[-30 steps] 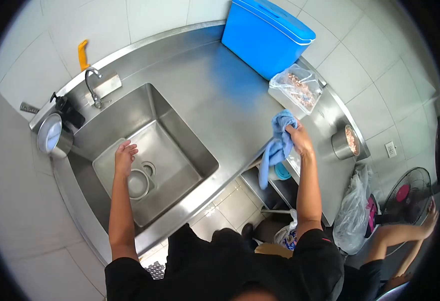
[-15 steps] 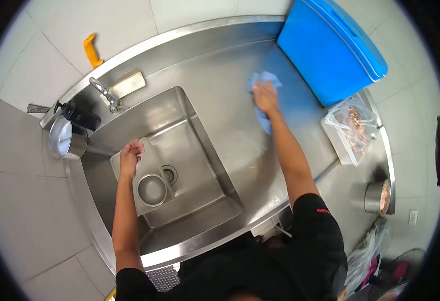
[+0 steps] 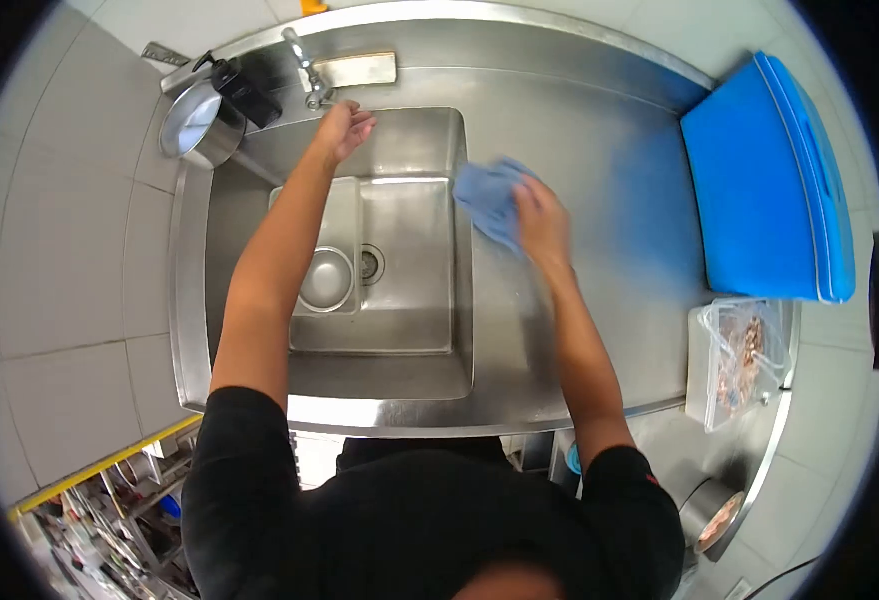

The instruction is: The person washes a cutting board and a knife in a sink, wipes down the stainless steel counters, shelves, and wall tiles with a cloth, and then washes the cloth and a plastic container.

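A blue cloth [image 3: 489,197] is held in my right hand [image 3: 542,222], over the steel counter [image 3: 579,130] by the right edge of the sink [image 3: 399,375]. Just below the faucet [image 3: 312,82], at the back edge of the sink, is my left hand [image 3: 344,130], its fingers loosely apart and nothing in them. Inside the basin a round metal bowl [image 3: 326,280] rests on a pale rectangular board or tray, left of the drain [image 3: 370,265]. My left forearm hides part of the basin.
A large blue cooler [image 3: 759,190] stands at the right. Below it are a plastic container [image 3: 734,365] with food and a metal pot [image 3: 709,515]. Behind the sink's left corner are a black pump bottle [image 3: 244,92] and another metal pot [image 3: 202,125].
The view has shifted and turned. My right hand has brought the cloth left, to the sink's edge. My left hand has moved from above the basin up to the faucet.
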A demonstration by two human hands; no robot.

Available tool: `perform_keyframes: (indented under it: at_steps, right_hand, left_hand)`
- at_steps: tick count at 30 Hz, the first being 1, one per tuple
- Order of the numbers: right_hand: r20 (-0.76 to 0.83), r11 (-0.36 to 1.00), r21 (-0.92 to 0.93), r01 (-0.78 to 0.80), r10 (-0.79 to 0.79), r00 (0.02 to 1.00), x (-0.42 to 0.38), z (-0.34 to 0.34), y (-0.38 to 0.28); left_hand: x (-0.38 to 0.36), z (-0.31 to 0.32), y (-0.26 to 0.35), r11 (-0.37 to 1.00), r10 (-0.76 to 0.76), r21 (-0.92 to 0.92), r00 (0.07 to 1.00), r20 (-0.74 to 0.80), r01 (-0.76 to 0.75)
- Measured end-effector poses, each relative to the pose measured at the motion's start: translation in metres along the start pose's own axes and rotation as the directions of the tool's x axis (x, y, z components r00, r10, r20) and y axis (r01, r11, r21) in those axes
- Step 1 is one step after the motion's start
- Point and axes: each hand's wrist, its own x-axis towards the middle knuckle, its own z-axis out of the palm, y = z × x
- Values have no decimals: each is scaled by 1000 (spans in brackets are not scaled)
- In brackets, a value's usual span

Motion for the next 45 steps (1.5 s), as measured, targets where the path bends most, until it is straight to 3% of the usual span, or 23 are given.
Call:
perform_keyframes:
  at_steps: [1, 3, 9, 12, 13, 14, 15, 16, 19, 23, 25, 26, 27, 29, 31, 33, 34, 35, 37, 39, 42, 44, 45]
  right_hand:
    - [39, 979, 24, -202, 201, 979, -12, -29, -11]
    - [-24, 964, 56, -258, 260, 965, -41, -62, 7]
    - [34, 909, 130, -395, 394, 918, -67, -61, -14]
    - [287, 835, 420, -355, 249, 925, -36, -9, -27]
    - [379, 750, 527, -400, 214, 900, -19, 15, -34]
    - [484, 698, 525, -487, 225, 846, -3, 37, -48]
    - [582, 645, 513, -566, 223, 782, 16, 59, -64]
    - [616, 712, 443, -545, 200, 762, 32, 82, -77]
    - [810, 800, 266, -538, 117, 575, 96, 146, -74]
    - [832, 946, -44, -320, 212, 512, 155, 194, -97]
    - [852, 927, -375, 1, 345, 394, 164, 188, -142]
    - [841, 923, -386, -9, 356, 407, 166, 193, -140]
    - [809, 907, -420, 28, 359, 466, 169, 199, -134]
    - [755, 881, -471, 39, 380, 534, 168, 203, -129]
    - [860, 840, -391, 377, 188, 474, 171, 194, -135]
    - [829, 951, -304, 56, 235, 507, 159, 190, -126]
    - [821, 781, -376, 498, 31, 571, 166, 212, -111]
    - [880, 808, -271, 524, -13, 476, 166, 213, -120]
    - [780, 858, -423, 290, 182, 599, 158, 177, -127]
    - [744, 876, -433, 211, 215, 633, 163, 172, -100]
    - [813, 915, -299, 271, 96, 574, 180, 229, -120]
    - [849, 910, -243, 337, 31, 528, 187, 263, -132]
    - [856, 896, -247, 369, 23, 516, 191, 264, -122]
  left_hand:
    - [5, 4, 2, 992, -13, -126, 996, -83, 3]
    - [17, 2, 7, 962, -46, -272, 985, -166, -1]
    - [16, 0, 31, 837, 192, -522, 981, 3, -162]
    - [-2, 9, 34, 891, 220, -401, 975, -30, -213]
    - [-12, 10, 31, 969, 222, 83, 967, 126, -233]
    - [-22, 10, 28, 795, 143, 545, 955, 259, -267]
    - [-32, 10, 26, 755, 14, 615, 943, 333, -228]
    - [-41, 8, 27, 702, -119, 682, 911, 395, -204]
    - [-40, -19, 2, 829, -77, 512, 861, 503, -225]
    - [-49, -64, -12, 830, 162, 441, 905, 394, -341]
    - [-59, -76, -6, 747, 268, 547, 924, 272, -378]
    - [-57, -80, 0, 746, 267, 541, 918, 292, -389]
    - [-56, -82, 6, 682, 424, 566, 881, 209, -463]
    - [-69, -76, 26, 557, 694, 543, 712, 111, -628]
    - [-107, -65, 65, 325, 878, 523, 458, 144, -788]
    - [-131, -50, 95, -92, 930, 546, 124, 346, -833]
    - [-138, -40, 106, -145, 895, 539, 122, 429, -830]
    - [-150, -25, 120, -97, 837, 491, 196, 511, -866]
    - [-122, -17, 131, -297, 720, 464, 123, 683, -835]
    - [-123, -10, 140, -283, 589, 659, 416, 693, -697]
    - [-130, -29, 145, -337, 513, 615, 409, 755, -713]
    - [-128, -49, 138, -439, 575, 594, 297, 762, -674]
    - [-134, -49, 136, -396, 586, 607, 319, 745, -689]
